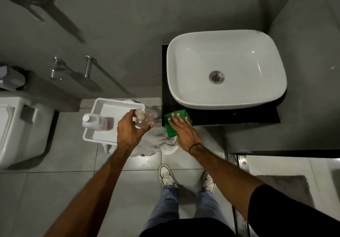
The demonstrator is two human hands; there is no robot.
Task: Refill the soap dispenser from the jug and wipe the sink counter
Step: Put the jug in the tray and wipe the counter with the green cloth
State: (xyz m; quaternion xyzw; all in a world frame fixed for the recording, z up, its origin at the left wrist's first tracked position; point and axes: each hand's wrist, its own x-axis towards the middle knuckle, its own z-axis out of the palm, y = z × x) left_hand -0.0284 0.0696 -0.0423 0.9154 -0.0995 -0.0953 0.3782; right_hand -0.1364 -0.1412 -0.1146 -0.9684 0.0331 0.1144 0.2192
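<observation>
— Step in hand? Wiping, by the look of it. Right hand (pixel 181 129) spread flat, fingers open, pressing a green cloth (pixel 170 126) onto the near left corner of the black counter (pixel 235 116), just in front of the white sink (pixel 226 67).

— And the left hand (pixel 128 129)? Closed around the clear soap dispenser (pixel 145 121), held up off the counter, pump end tilted away. Hard to tell how full; looks pale inside.

— Where is the jug (pixel 95 121)? Lying in the white tray (pixel 103 108), down by the floor to the left, cap on as far as can be seen. Refill probably finished, judging by that.

— Next move? Likely sweeping the cloth along the front strip of counter toward the right, then setting the dispenser back down on a wiped spot.

— Anything in the way? Narrow counter, mostly covered by the sink, so little room for the cloth. Crumpled white towel (pixel 160 143) below the corner, toilet (pixel 20 128) far left, shoes (pixel 166 176) on the tiles. Nothing blocking the strip itself.
</observation>
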